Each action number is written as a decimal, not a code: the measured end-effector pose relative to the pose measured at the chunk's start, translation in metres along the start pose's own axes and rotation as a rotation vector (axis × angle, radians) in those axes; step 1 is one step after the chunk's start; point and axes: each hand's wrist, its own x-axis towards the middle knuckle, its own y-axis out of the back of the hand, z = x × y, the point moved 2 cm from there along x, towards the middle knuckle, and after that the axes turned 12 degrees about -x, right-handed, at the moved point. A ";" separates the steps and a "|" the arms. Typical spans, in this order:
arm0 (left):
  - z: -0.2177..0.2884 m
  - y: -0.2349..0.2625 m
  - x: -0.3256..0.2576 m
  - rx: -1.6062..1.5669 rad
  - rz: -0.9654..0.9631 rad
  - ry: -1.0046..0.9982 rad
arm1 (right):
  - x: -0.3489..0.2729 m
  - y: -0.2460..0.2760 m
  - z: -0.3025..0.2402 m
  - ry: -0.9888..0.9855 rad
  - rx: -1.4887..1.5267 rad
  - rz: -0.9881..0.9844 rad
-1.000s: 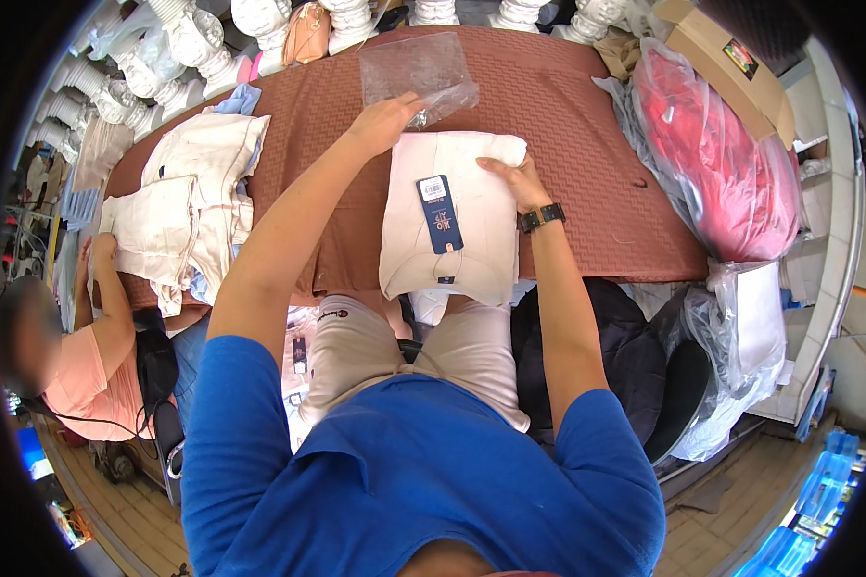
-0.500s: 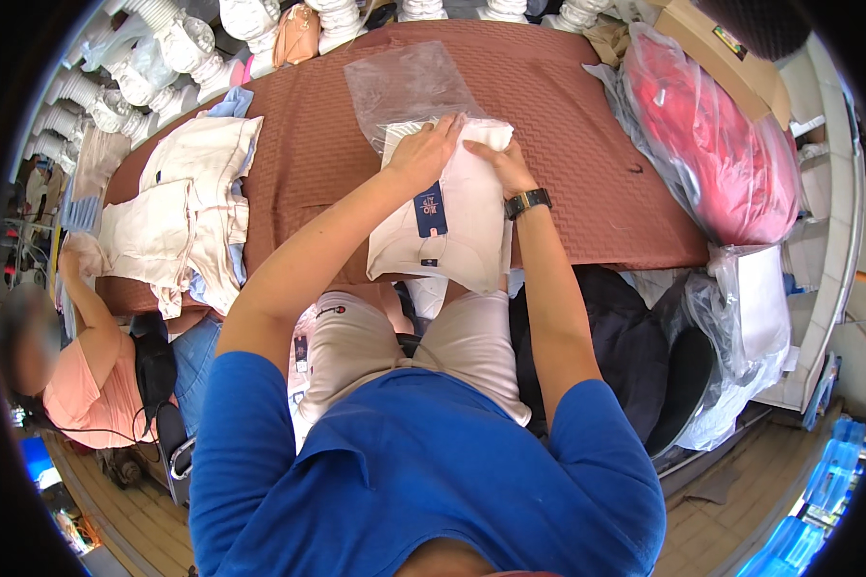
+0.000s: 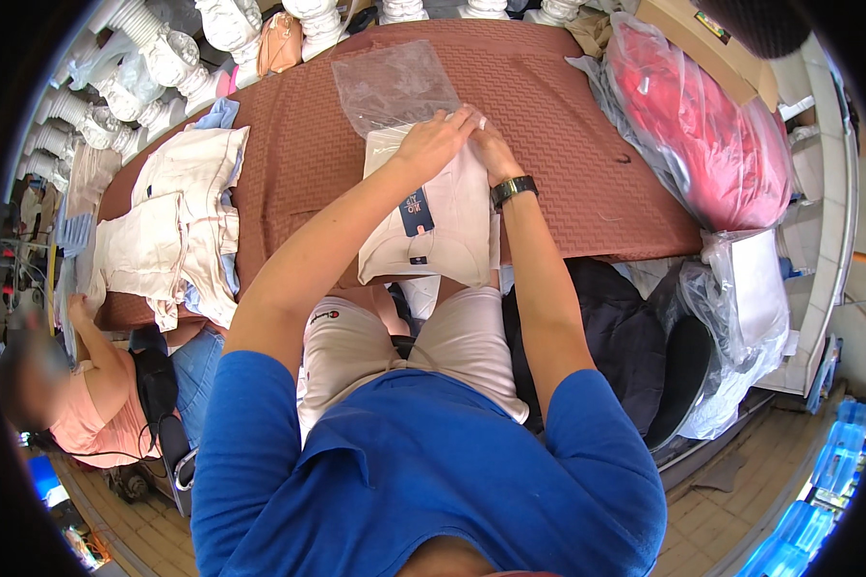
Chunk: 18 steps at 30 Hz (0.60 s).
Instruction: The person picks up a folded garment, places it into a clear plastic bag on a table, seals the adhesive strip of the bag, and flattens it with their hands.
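Note:
A folded cream shirt (image 3: 457, 207) with a dark blue hang tag (image 3: 416, 213) lies on the table in front of me, its collar toward me. It is in a clear plastic bag (image 3: 394, 85) whose loose flap spreads beyond the shirt's far edge. My left hand (image 3: 435, 144) reaches over the shirt to its far right corner, fingers closed at the bag's edge. There my right hand (image 3: 496, 157), with a watch on its wrist, meets it, its fingertips pinched together. A small white bit shows between the two hands; most of what they pinch is hidden.
Cream shirts (image 3: 168, 212) lie piled on the left of the brown tablecloth (image 3: 298, 144). Beside them sits another person (image 3: 101, 394). At right are a bagged red bundle (image 3: 698, 125) and a cardboard box (image 3: 707, 43). White balusters (image 3: 173, 62) line the far edge.
My two hands have come together at the shirt's far right corner; the right thumb no longer lies spread over the shirt. The whole view has shifted slightly.

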 end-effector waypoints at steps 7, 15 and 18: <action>-0.003 -0.007 0.003 0.024 -0.095 -0.083 | 0.017 0.003 0.018 -0.041 0.019 0.091; 0.001 -0.010 0.002 0.015 -0.054 -0.114 | 0.018 0.009 0.050 0.113 -0.101 0.128; -0.003 -0.013 -0.005 0.008 -0.082 -0.118 | -0.006 0.011 0.035 0.036 -0.041 0.076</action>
